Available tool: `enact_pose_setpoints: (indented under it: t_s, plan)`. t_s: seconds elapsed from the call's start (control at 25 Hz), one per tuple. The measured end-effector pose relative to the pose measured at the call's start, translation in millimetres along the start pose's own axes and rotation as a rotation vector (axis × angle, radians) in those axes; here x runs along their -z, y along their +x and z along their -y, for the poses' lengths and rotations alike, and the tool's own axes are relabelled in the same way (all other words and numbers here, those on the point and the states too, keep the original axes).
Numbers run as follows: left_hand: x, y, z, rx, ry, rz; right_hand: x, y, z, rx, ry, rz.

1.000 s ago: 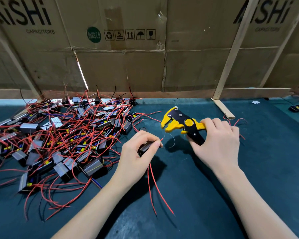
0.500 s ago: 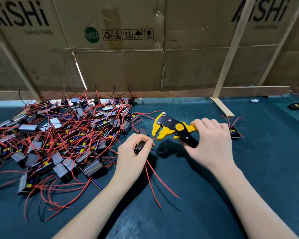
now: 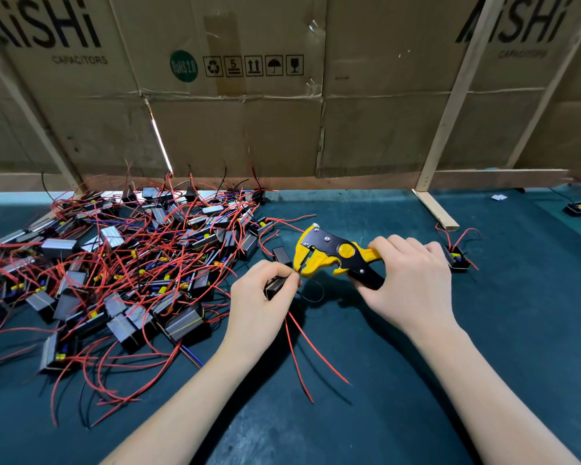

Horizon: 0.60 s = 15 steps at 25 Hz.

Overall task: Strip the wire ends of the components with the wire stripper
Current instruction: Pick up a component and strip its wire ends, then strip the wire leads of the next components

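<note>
From the head camera we look down on a dark teal tabletop [image 3: 416, 414] with both forearms reaching in from the lower edge. Our left hand [image 3: 259, 307] has its fingers curled round a small dark component [image 3: 275, 285], thumb and forefinger pinching at its upper end, and two red wires [image 3: 302, 350] trail from under that hand toward us across the tabletop. A thin dark wire loops just to the right of the component, between the two hands. Our right hand [image 3: 413, 280] is wrapped round the handles of the yellow and black wire stripper [image 3: 329, 255], which is held just above the tabletop with its head pointing left. The stripper's yellow tip sits right at the left hand's fingertips; whether a wire end is actually seated in it is too small for us to tell. To the left lies a large pile of components [image 3: 125, 270], dark boxy bodies tangled in red wires, spreading from the back wall almost to the left forearm. One loose component [image 3: 281, 255] lies just behind the left hand, near the pile's right edge. Another single component [image 3: 456, 258] with red leads rests just past the right hand, and one more [image 3: 576, 208] sits near the far right edge. Along the back stands a wall of flattened cardboard boxes [image 3: 249, 112], braced by pale wooden slats [image 3: 450, 105].
</note>
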State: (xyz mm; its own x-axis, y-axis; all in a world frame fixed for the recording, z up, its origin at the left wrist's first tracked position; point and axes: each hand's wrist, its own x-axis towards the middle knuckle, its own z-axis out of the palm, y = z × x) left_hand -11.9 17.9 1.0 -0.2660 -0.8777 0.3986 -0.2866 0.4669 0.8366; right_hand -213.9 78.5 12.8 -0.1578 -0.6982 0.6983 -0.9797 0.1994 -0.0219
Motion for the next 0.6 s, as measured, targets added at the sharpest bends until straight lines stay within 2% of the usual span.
enact_pose_setpoints:
  t_s: [0.16, 0.28, 0.4, 0.52, 0.6]
  plan:
    - [-2, 0, 1, 0.001, 0.004, 0.019, 2, 0, 3, -0.045, -0.017, 0.037]
    - [1, 2, 2, -0.013, 0.006, 0.044, -2, -1, 3, -0.082, -0.042, -0.032]
    - [0, -2, -1, -0.044, 0.036, 0.09, -6, 1, -7, -0.218, -0.041, -0.048]
    - [-7, -9, -9, 0.062, -0.285, 0.299, -3, 4, -20, -0.43, 0.036, -0.008]
    - [-7, -5, -10, 0.008, -0.291, 0.26, 1, 6, -26, -0.522, 0.136, 0.015]
